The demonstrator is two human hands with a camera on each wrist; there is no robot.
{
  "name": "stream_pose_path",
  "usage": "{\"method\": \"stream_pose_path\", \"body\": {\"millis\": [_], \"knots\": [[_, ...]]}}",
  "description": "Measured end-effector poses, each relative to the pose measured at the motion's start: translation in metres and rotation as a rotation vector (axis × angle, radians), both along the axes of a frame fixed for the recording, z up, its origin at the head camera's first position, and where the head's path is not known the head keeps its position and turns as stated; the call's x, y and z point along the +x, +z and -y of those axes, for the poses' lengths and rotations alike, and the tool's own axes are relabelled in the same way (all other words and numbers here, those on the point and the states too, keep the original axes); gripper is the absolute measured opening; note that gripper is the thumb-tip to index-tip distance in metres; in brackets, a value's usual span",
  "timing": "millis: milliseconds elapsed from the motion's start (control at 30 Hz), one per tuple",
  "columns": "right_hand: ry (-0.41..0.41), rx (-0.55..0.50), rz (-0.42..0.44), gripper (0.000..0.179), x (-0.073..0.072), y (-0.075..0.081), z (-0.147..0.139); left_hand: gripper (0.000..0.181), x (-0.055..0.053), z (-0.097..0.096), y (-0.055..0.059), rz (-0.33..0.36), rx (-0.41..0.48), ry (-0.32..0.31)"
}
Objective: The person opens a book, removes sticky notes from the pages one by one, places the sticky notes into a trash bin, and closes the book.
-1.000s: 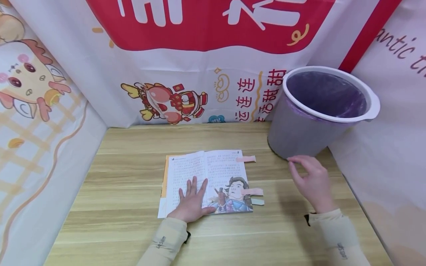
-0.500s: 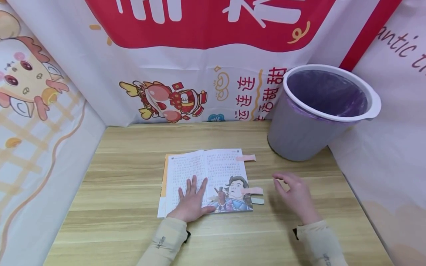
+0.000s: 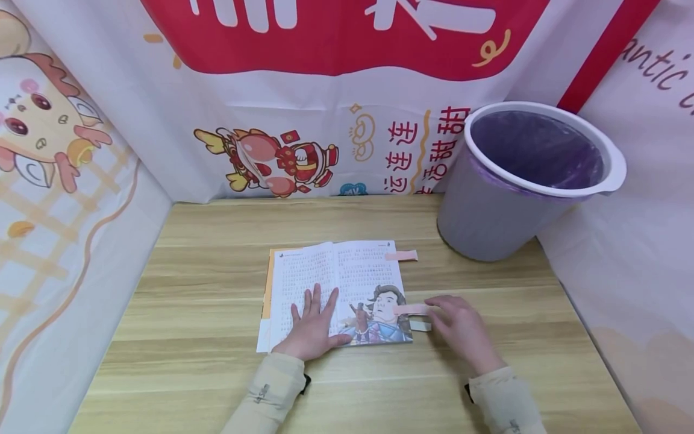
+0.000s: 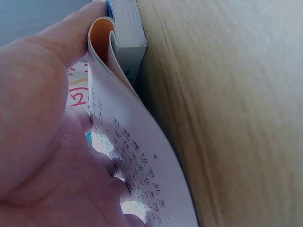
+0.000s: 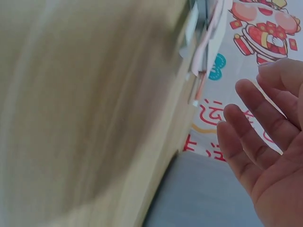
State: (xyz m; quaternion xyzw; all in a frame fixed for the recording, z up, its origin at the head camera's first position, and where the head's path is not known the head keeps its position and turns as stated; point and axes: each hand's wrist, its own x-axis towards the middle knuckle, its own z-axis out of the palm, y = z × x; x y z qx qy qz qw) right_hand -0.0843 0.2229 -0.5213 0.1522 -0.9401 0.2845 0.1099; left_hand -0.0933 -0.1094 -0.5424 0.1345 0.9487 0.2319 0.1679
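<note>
Since the earlier frames, the right hand [image 3: 459, 330] has moved from beside the bin [image 3: 482, 211] to the right edge of the open book [image 3: 352, 277]; the left hand [image 3: 310, 334] remains on the pages. The book lies open on the desk [image 3: 211, 277], with an orange cover strip [image 3: 268, 286] showing along its left edge. Three tabs project from its right edge: an upper pink tab [image 3: 402, 256] near the top corner, a lower pink tab [image 3: 411, 310] below it, and a pale green tab [image 3: 420, 326] lowest. The left hand rests on the book's left page, fingers spread, thumb extended toward the lower edge of the right page. The right hand is at the outer end of the lower pink tab, fingers loosely bent and apart; contact with the tab cannot be confirmed. The bin, fitted with a purple liner [image 3: 534, 150], stands beyond the book's upper right corner. A printed cloth [image 3: 303, 99] hangs behind the book.
</note>
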Motion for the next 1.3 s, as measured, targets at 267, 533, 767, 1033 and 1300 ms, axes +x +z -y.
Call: {"method": "stream_pose_path", "body": {"millis": [267, 533, 767, 1033, 1300], "knots": [[-0.011, 0.028, 0.036, 0.022, 0.001, -0.008, 0.008, 0.106, -0.002, 0.000, -0.004, 0.003, -0.014, 0.000], [0.007, 0.059, 0.015, 0.025, 0.002, -0.013, 0.010, 0.106, -0.003, 0.001, -0.008, -0.001, -0.021, -0.003], [0.018, 0.063, 0.014, 0.027, 0.002, -0.014, 0.013, 0.107, -0.003, 0.001, -0.008, 0.002, -0.016, 0.001], [0.058, 0.076, 0.013, 0.028, -0.005, -0.016, 0.018, 0.107, -0.003, 0.000, -0.006, 0.000, -0.016, 0.002], [0.077, 0.116, 0.046, 0.026, -0.013, -0.020, 0.021, 0.106, -0.002, 0.000, -0.004, -0.001, -0.017, -0.003]]}}
